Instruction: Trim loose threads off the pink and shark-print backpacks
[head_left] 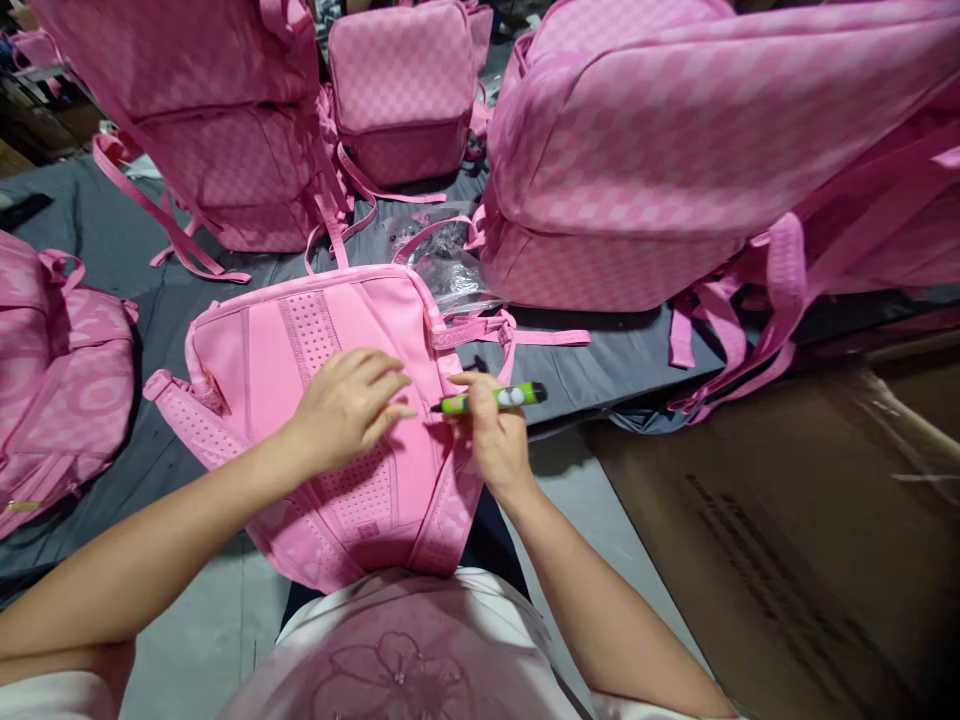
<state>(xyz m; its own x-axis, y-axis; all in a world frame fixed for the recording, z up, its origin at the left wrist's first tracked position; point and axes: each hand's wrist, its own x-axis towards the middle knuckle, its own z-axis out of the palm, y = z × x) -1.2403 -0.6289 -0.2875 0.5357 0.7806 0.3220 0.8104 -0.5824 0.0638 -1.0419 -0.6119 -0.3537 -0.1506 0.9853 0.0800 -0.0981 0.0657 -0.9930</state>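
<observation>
The work surface in front of you was a low table under a dark grey cloth [90, 230], with a pale grey floor [202, 630] showing below its edge. Pink checked backpacks crowded it on every side: a large one lying on its side [637, 150] to your right, two more [217, 120] at the back, and another [60, 370] at the far left. A crumpled clear plastic bag [450, 265] lay between them. A brown cardboard box [787, 540] stood at your right.

The pink backpack [255, 350] you were working on lay straight before you, padded back panel up, its lower end hanging over the table edge towards your lap. Your left hand [349, 405] rested palm down on the middle of that panel, fingers loosely curled and gripping nothing. Your right hand [495, 440] was closed around a green marker [495, 398], held level just beside the bag's right edge, dark tip pointing left at the seam (whether the tip touched the fabric, you could not tell).

The marker carried white patches, but no words on it could be read. The dark printing on the box was too blurred to make out.
</observation>
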